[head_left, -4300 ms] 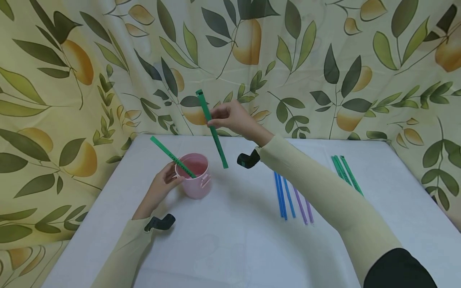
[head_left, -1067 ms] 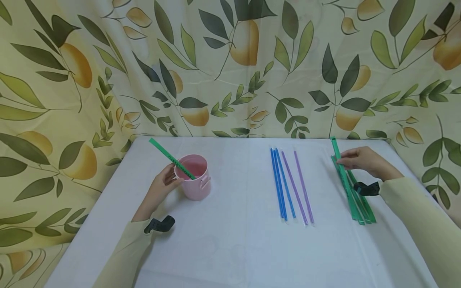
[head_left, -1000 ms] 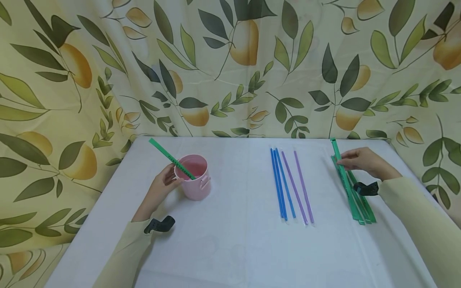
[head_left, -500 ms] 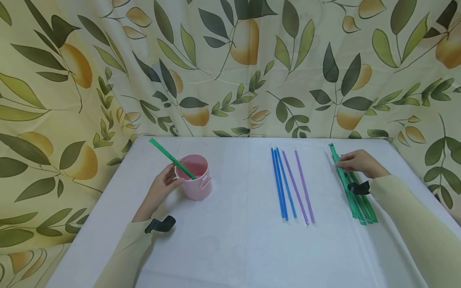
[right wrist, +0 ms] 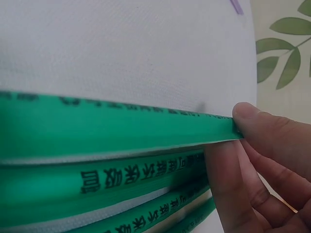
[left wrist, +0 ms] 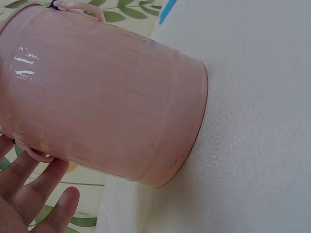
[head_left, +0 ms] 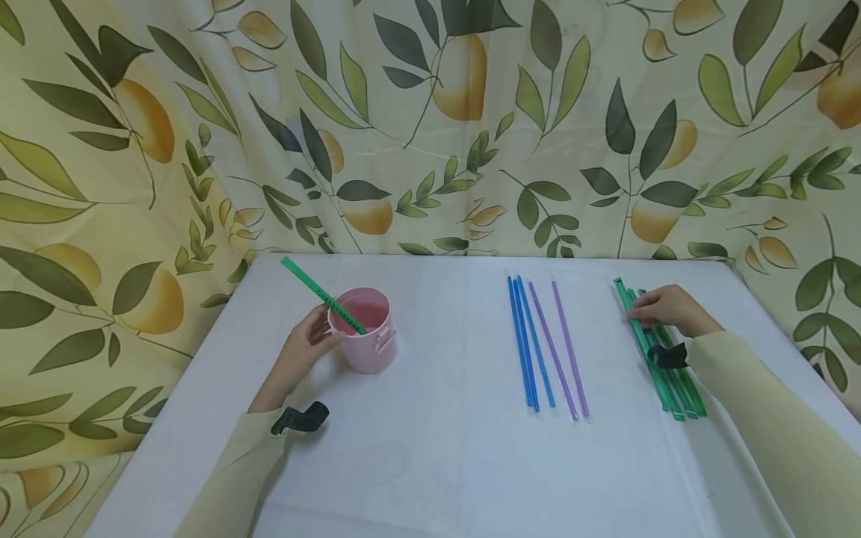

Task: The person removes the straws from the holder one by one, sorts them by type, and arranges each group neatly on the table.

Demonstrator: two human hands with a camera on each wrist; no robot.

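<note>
On the left, my left hand grips the side of a small pink bucket near its rim and a small handle loop. The bucket stands upright on the table. A green paper-wrapped straw leans in it, its top past the rim. At the far right, my right hand pinches the upper end of another green wrapped straw between thumb and finger. That straw lies along the left side of several green wrapped straws with dark printing, partly hidden under the hand.
Several straws in clear wrappers, blue and purple, lie side by side right of the table's middle. A white cloth covers the table. Behind it hangs a leaf-and-fruit patterned curtain.
My right hand has carried a green straw from beside the bucket to the green group at the right. The straw has been lowered flat alongside the others. My left hand stays on the bucket.
</note>
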